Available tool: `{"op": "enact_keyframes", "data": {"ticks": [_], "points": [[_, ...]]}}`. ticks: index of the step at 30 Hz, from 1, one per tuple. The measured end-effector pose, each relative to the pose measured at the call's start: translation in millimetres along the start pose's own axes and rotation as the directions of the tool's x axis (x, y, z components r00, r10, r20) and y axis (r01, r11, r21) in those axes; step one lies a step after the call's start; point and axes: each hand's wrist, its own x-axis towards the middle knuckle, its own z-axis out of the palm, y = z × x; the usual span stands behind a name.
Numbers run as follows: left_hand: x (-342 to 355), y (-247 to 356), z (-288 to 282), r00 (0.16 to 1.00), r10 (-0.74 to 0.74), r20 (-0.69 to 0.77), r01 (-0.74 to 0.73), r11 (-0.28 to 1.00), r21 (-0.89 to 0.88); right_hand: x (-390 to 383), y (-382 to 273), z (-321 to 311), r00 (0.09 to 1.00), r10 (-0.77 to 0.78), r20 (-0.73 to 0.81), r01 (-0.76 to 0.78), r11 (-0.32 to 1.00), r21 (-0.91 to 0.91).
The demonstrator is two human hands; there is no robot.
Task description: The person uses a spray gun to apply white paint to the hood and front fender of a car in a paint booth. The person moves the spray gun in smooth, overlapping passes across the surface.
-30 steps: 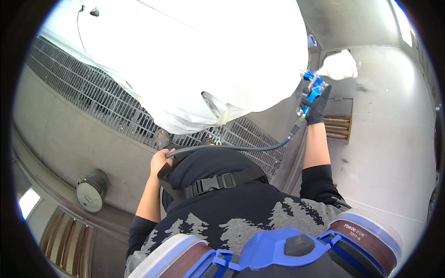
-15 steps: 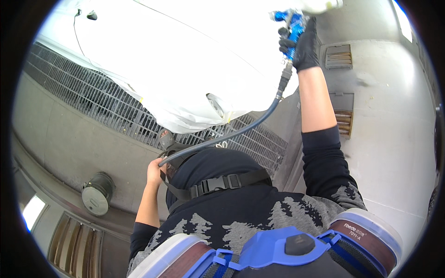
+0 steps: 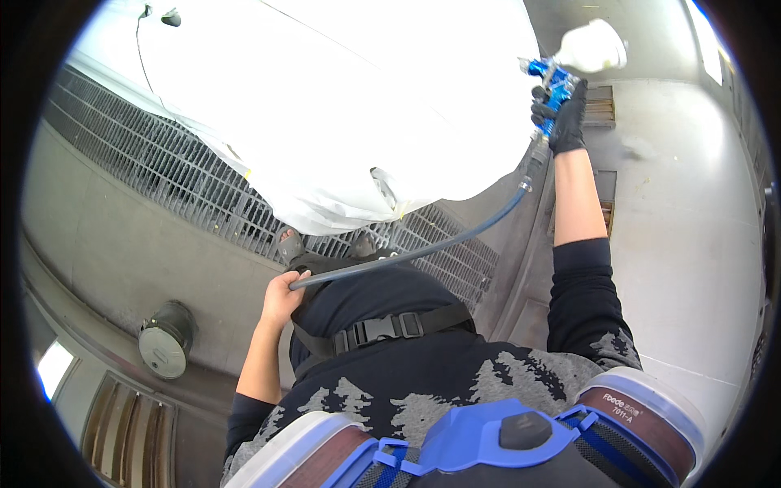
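Our black-gloved right hand (image 3: pixel 571 122) grips metallic-blue spray gun (image 3: pixel 558 87) | bare left hand (image 3: pixel 281 298) holds smooth grey hose (image 3: pixel 439 246) | we'd best allow slack

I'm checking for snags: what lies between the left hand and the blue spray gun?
In the head view, a grey hose curves from the left hand to the blue spray gun in the right hand, passing in front of the floor grating.

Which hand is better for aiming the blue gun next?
The right hand, I think: it grips the gun, whose nose points toward the white sheet. The left hand is busy holding the hose.
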Motion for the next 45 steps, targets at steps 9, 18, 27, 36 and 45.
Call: {"op": "enact_keyframes", "data": {"ticks": [9,18,27,36,45], "points": [[-2,41,0,0.999,0.015,0.032,-0.020,0.990,0.137,-30,49,-88,0.890,0.009,-0.456,-0.015,1.000,-0.010],[-18,26,11,0.975,-0.210,-0.072,0.212,0.977,0.021,42,-4,15,0.998,-0.069,-0.007,0.069,0.996,0.048],[-35,46,65,0.974,-0.226,-0.033,0.224,0.973,-0.053,90,-46,67,0.907,-0.096,0.411,0.049,0.991,0.121],[-8,83,95,0.997,-0.059,-0.059,0.064,0.994,0.091,85,2,-81,0.997,-0.071,0.020,0.072,0.997,-0.023],[7,97,114,0.986,-0.075,-0.149,0.097,0.985,0.146,82,39,-160,0.897,-0.051,-0.440,0.032,0.998,-0.051]]}}
